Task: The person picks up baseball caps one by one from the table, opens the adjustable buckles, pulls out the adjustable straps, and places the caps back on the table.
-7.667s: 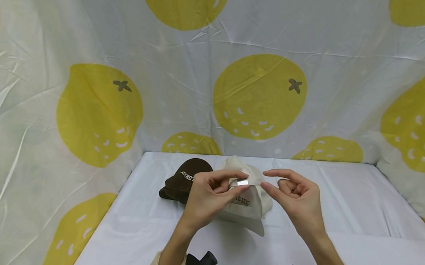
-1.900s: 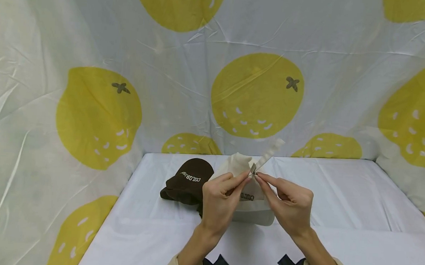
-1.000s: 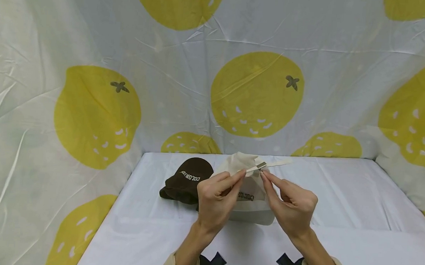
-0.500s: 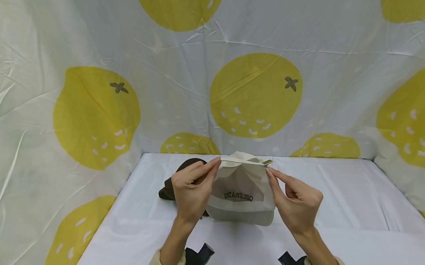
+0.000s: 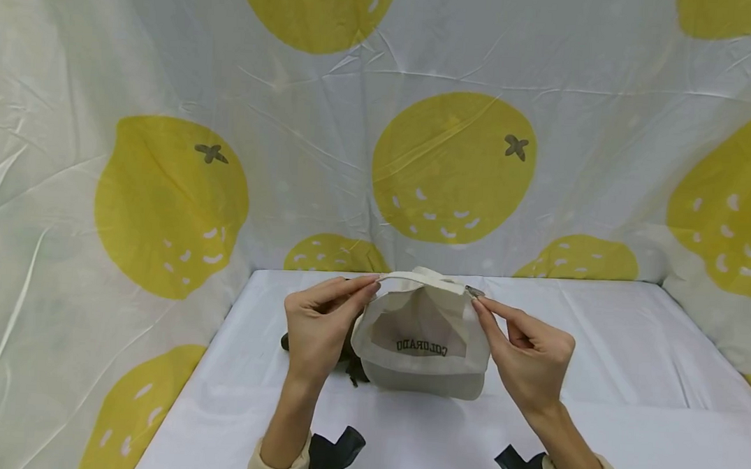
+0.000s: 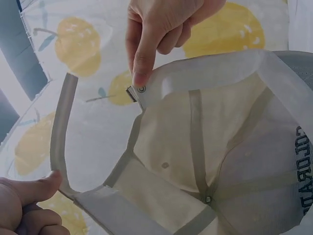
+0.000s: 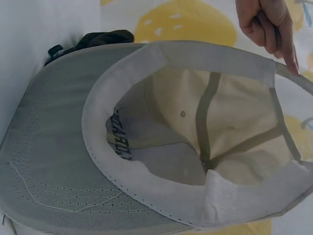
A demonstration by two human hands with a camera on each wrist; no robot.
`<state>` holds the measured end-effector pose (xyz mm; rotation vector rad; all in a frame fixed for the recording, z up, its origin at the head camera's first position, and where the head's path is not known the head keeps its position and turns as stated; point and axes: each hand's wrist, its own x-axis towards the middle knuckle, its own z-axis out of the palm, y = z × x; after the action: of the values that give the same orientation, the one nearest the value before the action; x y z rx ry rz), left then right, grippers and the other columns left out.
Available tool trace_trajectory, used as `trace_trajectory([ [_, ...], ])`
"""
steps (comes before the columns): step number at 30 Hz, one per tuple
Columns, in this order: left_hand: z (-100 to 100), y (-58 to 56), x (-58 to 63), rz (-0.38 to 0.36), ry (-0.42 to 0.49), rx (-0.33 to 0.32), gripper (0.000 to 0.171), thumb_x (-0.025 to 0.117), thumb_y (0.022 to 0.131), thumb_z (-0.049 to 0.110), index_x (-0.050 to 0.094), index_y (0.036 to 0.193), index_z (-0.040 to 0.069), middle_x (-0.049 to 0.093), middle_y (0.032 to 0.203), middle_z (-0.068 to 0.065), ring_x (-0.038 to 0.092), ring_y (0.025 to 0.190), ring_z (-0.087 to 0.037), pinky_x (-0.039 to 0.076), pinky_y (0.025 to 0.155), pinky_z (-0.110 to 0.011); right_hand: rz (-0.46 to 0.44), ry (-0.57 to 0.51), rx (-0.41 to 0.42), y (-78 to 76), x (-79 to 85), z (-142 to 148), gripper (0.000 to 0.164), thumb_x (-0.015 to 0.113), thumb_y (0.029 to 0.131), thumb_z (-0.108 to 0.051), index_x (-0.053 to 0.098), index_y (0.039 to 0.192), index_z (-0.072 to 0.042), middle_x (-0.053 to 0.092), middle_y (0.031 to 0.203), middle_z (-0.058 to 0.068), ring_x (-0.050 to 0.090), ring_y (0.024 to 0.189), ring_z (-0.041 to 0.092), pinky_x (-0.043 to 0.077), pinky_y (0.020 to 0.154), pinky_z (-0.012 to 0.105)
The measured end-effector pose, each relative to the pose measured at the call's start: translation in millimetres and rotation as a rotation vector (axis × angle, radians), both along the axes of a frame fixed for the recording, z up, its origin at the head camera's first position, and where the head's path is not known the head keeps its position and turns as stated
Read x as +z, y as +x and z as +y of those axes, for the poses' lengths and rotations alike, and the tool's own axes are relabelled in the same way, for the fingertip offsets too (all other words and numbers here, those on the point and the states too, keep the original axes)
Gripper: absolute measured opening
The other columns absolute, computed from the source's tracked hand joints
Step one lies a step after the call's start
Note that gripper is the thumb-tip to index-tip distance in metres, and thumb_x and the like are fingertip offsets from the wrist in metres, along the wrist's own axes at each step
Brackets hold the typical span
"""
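In the head view a cream cap (image 5: 420, 366) is held with its opening facing me and its brim down; COLORADO reads mirrored inside. My left hand (image 5: 318, 323) pinches the base of its back strap (image 5: 411, 277) between thumb and forefinger. My right hand (image 5: 528, 346) pinches the band's other end beside a small metal buckle (image 5: 474, 291). In the left wrist view the strap (image 6: 63, 112) stands up with its end free, apart from the buckle (image 6: 131, 94). A dark brown cap (image 5: 352, 366) lies behind my left hand, mostly hidden.
A white cloth covers the table (image 5: 597, 356). A hanging sheet (image 5: 316, 155) printed with yellow lemons stands behind and at the sides. Black camera mounts (image 5: 337, 453) sit on both wrists.
My left hand has moved left, drawing the strap out of the buckle; its tail earlier stuck out past the buckle. My right hand stays at the buckle end, shifted slightly right.
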<state>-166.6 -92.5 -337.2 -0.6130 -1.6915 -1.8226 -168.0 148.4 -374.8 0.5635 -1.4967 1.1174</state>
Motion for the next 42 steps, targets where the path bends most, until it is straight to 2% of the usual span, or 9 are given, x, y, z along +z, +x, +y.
trace_trajectory([
  [6, -2, 1.3, 1.3, -0.042, -0.027, -0.076, 0.010, 0.081, 0.083, -0.008, 0.080, 0.093, -0.009, 0.069, 0.074, -0.026, 0.034, 0.054, -0.009, 0.031, 0.050, -0.020, -0.022, 0.010, 0.043, -0.4, -1.7, 3, 0.020, 0.084, 0.065, 0.016, 0.081, 0.080, 0.005, 0.023, 0.049, -0.009, 0.013, 0.054, 0.000, 0.010, 0.051, 0.011],
  [11, -3, 1.4, 1.6, -0.070, -0.037, -0.122, 0.011, 0.082, 0.083, -0.006, 0.080, 0.094, -0.008, 0.075, 0.080, -0.014, 0.040, 0.057, -0.009, 0.039, 0.056, -0.017, -0.008, 0.043, 0.062, 0.7, -0.2, 6, 0.014, 0.086, 0.066, 0.010, 0.081, 0.078, 0.003, 0.021, 0.049, -0.008, 0.014, 0.053, 0.002, 0.012, 0.051, 0.012],
  [14, -6, 0.8, 1.8, -0.074, -0.077, -0.186, 0.010, 0.081, 0.083, -0.006, 0.080, 0.093, -0.009, 0.076, 0.080, -0.009, 0.047, 0.060, -0.012, 0.045, 0.060, -0.018, 0.007, 0.023, 0.098, 3.1, 1.9, 7, 0.005, 0.083, 0.072, 0.006, 0.079, 0.071, 0.004, 0.020, 0.049, -0.006, 0.013, 0.051, 0.004, 0.013, 0.050, 0.012],
  [20, -14, 0.3, 2.9, -0.059, -0.182, -0.349, 0.010, 0.079, 0.083, -0.009, 0.078, 0.093, -0.012, 0.071, 0.079, -0.027, 0.050, 0.061, -0.016, 0.050, 0.065, -0.018, -0.030, -0.045, 0.152, 8.1, 6.8, 10, 0.012, 0.071, 0.073, 0.013, 0.070, 0.063, 0.007, 0.021, 0.048, -0.004, 0.011, 0.049, 0.007, 0.011, 0.047, 0.012],
  [27, -16, -0.5, 1.5, -0.048, -0.256, -0.485, 0.009, 0.076, 0.083, -0.015, 0.076, 0.092, -0.016, 0.068, 0.074, -0.025, 0.045, 0.059, -0.005, 0.038, 0.054, -0.019, -0.223, 0.032, 0.147, 4.7, 2.7, 19, 0.016, 0.075, 0.074, 0.019, 0.077, 0.075, 0.003, 0.019, 0.047, -0.004, 0.012, 0.048, 0.009, 0.014, 0.044, 0.014],
  [29, -17, -1.0, 0.7, -0.038, -0.277, -0.539, 0.009, 0.076, 0.083, -0.015, 0.076, 0.092, -0.016, 0.068, 0.072, -0.024, 0.054, 0.061, -0.003, 0.040, 0.053, -0.020, -0.275, 0.052, 0.142, 4.2, 2.2, 21, 0.017, 0.077, 0.076, 0.017, 0.079, 0.079, 0.001, 0.021, 0.047, -0.004, 0.013, 0.046, 0.010, 0.015, 0.043, 0.016],
  [34, -19, -2.4, 0.1, 0.031, -0.373, -0.668, 0.008, 0.077, 0.083, -0.014, 0.077, 0.090, -0.013, 0.066, 0.065, -0.016, 0.046, 0.055, -0.004, 0.036, 0.050, -0.019, -0.454, 0.064, 0.149, 6.0, 4.2, 24, 0.017, 0.080, 0.083, 0.009, 0.082, 0.089, -0.007, 0.022, 0.051, -0.001, 0.016, 0.047, 0.014, 0.018, 0.043, 0.025],
  [36, -20, -2.0, 0.7, 0.070, -0.422, -0.700, 0.008, 0.079, 0.082, -0.012, 0.078, 0.090, -0.011, 0.060, 0.060, -0.009, 0.033, 0.053, -0.008, 0.028, 0.048, -0.020, -0.536, 0.063, 0.157, 7.0, 5.5, 24, 0.016, 0.080, 0.086, 0.004, 0.082, 0.094, -0.011, 0.022, 0.052, 0.000, 0.016, 0.048, 0.015, 0.020, 0.045, 0.028],
  [42, -20, 1.2, 2.7, 0.110, -0.502, -0.744, 0.008, 0.081, 0.084, -0.005, 0.080, 0.091, -0.006, 0.053, 0.057, -0.002, 0.035, 0.052, -0.008, 0.031, 0.046, -0.020, -0.752, 0.116, 0.191, 8.6, 7.1, 20, 0.015, 0.079, 0.093, -0.012, 0.082, 0.106, -0.017, 0.029, 0.055, -0.004, 0.021, 0.049, 0.005, 0.025, 0.043, 0.030],
])
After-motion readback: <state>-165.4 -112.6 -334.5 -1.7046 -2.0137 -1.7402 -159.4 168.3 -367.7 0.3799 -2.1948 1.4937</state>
